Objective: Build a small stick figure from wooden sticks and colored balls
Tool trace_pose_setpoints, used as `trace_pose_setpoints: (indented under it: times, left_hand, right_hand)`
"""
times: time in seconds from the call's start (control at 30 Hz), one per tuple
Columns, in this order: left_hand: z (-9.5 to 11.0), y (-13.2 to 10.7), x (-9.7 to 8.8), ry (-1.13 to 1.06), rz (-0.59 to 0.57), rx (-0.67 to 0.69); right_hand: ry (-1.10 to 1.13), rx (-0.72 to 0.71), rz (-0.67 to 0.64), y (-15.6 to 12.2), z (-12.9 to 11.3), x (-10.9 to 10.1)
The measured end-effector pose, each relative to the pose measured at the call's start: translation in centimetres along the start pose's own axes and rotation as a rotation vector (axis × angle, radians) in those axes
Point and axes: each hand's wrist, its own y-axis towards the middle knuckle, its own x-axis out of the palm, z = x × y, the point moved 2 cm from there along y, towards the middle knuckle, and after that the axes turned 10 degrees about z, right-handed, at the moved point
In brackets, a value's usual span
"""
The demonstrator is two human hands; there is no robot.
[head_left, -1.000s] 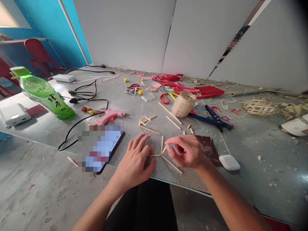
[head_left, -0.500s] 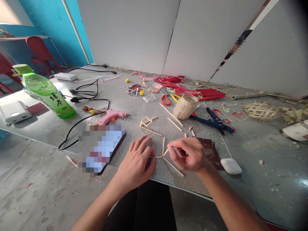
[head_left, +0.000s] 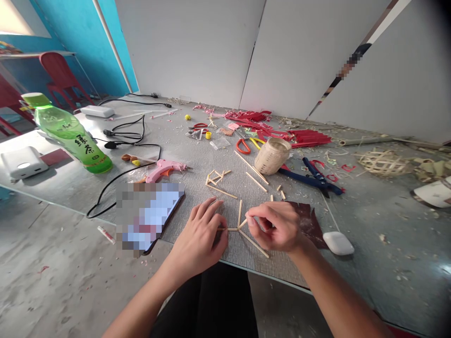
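Several thin wooden sticks meet at one point near the table's front edge. My left hand (head_left: pixel 204 232) pinches the stick on the left (head_left: pixel 231 229) between thumb and forefinger. Another stick, slanting up to the right (head_left: pixel 243 223), is pinched in the fingertips of my right hand (head_left: pixel 275 225). From the same joint one stick (head_left: pixel 240 212) points away from me and another (head_left: pixel 254 243) runs toward the front right. Beyond my hands lies a small frame of joined sticks (head_left: pixel 220 191). Loose sticks (head_left: pixel 256 181) are to its right.
A phone (head_left: pixel 155 220) and a pink glue gun (head_left: pixel 165 170) lie left of my hands. Behind stand a twine-wrapped jar (head_left: pixel 273 156) and blue-handled pliers (head_left: pixel 313 180). A brown sheet (head_left: pixel 310 225) and white case (head_left: pixel 338 243) are at right. A green bottle (head_left: pixel 70 136) leans at far left.
Both hands keep their pinch on the sticks, and the joined sticks stay in place. Only the camera view has shifted very slightly.
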Motion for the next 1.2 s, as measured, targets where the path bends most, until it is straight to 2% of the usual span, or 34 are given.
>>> trace_pose_setpoints:
  times: [1.03, 1.13, 1.2]
  left_hand:
    - [0.0, 0.1, 0.0, -0.023, 0.011, -0.007]
    - [0.0, 0.1, 0.0, -0.027, 0.009, -0.008]
    - [0.0, 0.1, 0.0, -0.029, 0.004, -0.014]
  right_hand:
    - [-0.007, 0.045, 0.003, 0.0, 0.2, 0.4]
    - [-0.015, 0.079, 0.033, 0.0, 0.4, -0.1]
    - [-0.06, 0.17, 0.132, 0.1, 1.1, -1.0]
